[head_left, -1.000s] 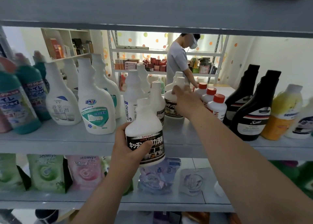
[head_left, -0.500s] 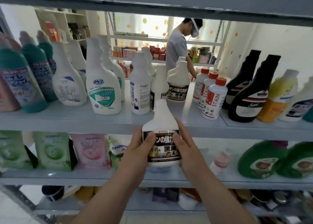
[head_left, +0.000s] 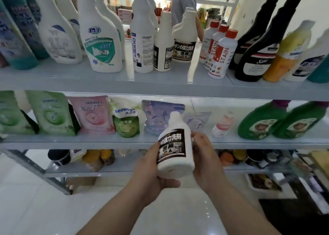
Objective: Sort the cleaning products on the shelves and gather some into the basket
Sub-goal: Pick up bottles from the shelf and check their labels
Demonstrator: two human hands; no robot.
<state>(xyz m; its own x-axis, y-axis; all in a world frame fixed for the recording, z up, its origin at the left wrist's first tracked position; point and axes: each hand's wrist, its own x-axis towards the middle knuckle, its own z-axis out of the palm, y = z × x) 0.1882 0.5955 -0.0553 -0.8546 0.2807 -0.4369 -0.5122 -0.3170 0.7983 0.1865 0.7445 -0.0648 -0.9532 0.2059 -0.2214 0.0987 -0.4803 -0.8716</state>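
Note:
I hold a white bottle with a black label [head_left: 175, 145] in both hands, in front of the middle shelf [head_left: 106, 142]. My left hand [head_left: 151, 172] cups its base and left side; my right hand [head_left: 204, 160] grips its right side. On the upper shelf [head_left: 160, 85] stand two matching white bottles with black labels [head_left: 184, 39], red-capped STAIN bottles [head_left: 222, 53], white spray bottles [head_left: 101, 39], teal bottles [head_left: 16, 35] and black bottles [head_left: 258, 44]. No basket is in view.
The middle shelf carries green and pink refill pouches [head_left: 92, 117], a purple pouch [head_left: 158, 113] and green jugs [head_left: 263, 121]. The lowest shelf [head_left: 124, 169] holds blurred items. White tiled floor [head_left: 53, 208] lies below. Another person [head_left: 185, 5] stands behind the shelves.
The bottle came off the upper shelf and down in front of the middle shelf. My right hand left the shelf and joined my left on it. My view tilted downward.

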